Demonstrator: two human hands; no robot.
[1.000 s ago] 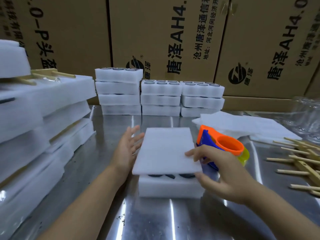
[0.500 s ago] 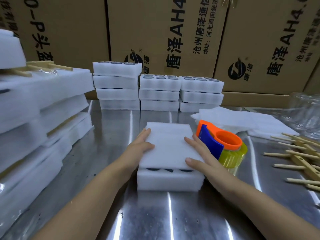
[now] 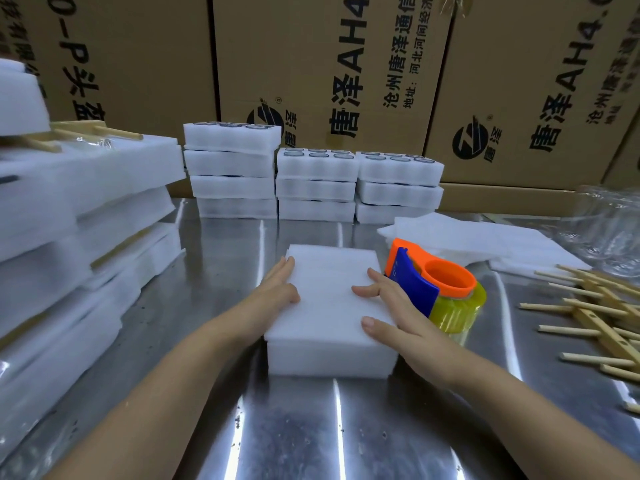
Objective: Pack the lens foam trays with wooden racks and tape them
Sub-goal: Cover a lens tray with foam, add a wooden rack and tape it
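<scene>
Pressing hands: left hand (image 3: 277, 289) and right hand (image 3: 398, 317) lie flat on the sheet (image 3: 329, 299), fingers straight, gripping nothing.
Left hand: along the sheet's 9 o'clock edge, thumb on top.
Right hand: at the 3 o'clock edge, fingers spread on top.
Sheet: white foam, covering the tray (image 3: 329, 358), edges about flush.
Tray: white foam, near, dead ahead at 12 o'clock on the table (image 3: 311, 427); contents hidden.
Table: shiny metal.
Dispenser (image 3: 436, 289): orange and blue with a yellowish tape roll, just beside the tray at 3 o'clock, behind the right hand.
Racks (image 3: 595, 317): loose wooden sticks and bars, 3 o'clock, well apart from the tray.
Pile (image 3: 86, 220): tall heap of foam packs at 9 o'clock, wooden sticks poking out.
Loose sheets (image 3: 467, 233): 1 o'clock, beyond the dispenser.
Stacks (image 3: 317, 181): three at 12 o'clock, far; round lenses show in the top trays; leftmost is highest.
Boxes (image 3: 329, 64): printed cardboard, behind the stacks.
</scene>
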